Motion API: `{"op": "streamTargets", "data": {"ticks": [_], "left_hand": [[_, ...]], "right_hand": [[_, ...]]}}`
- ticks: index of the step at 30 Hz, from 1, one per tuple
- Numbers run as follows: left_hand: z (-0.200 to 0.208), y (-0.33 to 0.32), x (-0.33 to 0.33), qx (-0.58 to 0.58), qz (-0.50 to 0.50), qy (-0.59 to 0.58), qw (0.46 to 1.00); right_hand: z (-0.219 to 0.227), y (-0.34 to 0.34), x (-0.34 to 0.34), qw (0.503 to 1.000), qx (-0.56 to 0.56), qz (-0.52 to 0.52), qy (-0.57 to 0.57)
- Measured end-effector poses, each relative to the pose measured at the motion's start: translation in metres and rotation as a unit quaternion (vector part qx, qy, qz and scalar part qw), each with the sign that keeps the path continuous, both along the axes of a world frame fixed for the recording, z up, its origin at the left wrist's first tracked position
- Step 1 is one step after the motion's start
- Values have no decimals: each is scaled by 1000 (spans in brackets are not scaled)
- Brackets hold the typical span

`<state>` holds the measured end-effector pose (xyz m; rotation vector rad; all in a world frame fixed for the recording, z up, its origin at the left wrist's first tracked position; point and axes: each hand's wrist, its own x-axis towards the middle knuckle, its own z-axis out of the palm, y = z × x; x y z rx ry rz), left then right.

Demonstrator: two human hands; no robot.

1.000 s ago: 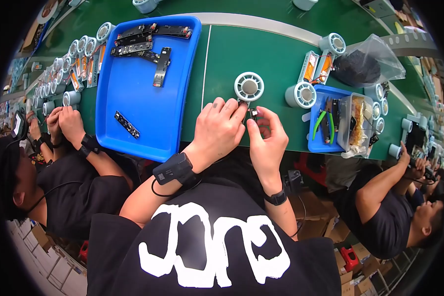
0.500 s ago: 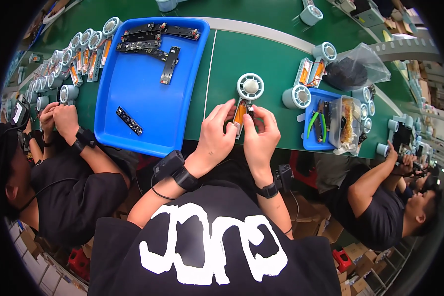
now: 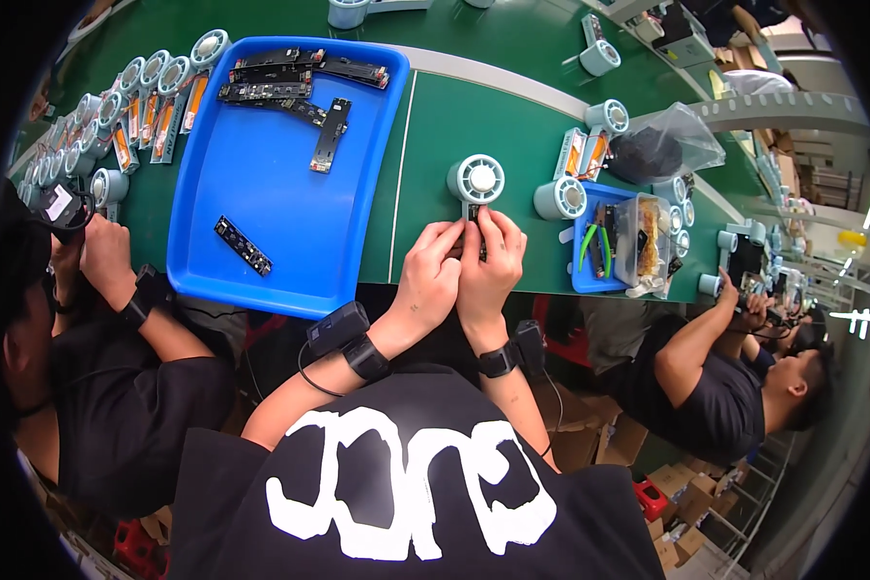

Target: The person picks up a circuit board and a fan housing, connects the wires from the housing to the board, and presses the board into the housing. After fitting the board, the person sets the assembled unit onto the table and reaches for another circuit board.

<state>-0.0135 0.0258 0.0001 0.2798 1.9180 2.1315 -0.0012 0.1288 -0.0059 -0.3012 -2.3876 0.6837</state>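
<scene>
A pale blue handheld fan [image 3: 479,181] lies on the green table in front of me, its round grille facing up and its handle toward me. My left hand [image 3: 429,275] is closed round the left side of the handle. My right hand [image 3: 491,259] is closed too, its fingers pressed together on a dark circuit board [image 3: 472,212] at the handle's top. The fingers cover most of the handle and board. Left of my hands is a blue tray [image 3: 290,217], with several black circuit boards [image 3: 329,135] in its far part and a lone board [image 3: 244,246] nearer me.
To the right, a small blue tray [image 3: 584,280] holds green-handled pliers [image 3: 584,247] and a clear box [image 3: 651,242]. More fans [image 3: 561,198] and a plastic bag [image 3: 662,145] stand behind it. Rows of open fans [image 3: 169,106] line the far left. Co-workers sit on both sides.
My hands have closed in on the handle and now hide its orange battery. The right hand has moved left, up against the left one. The whole view has shifted slightly.
</scene>
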Motion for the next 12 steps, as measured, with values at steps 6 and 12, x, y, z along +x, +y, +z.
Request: {"op": "streamTargets", "data": {"ticks": [6,12], "left_hand": [[-3,3,0,17,10,-19,1000],[-9,-9,-10,17,-12,-14,1000]], "right_hand": [[-4,-2,-2,992,-116,-30,-27],[15,4,-1,933,-269,-18,-239]]}}
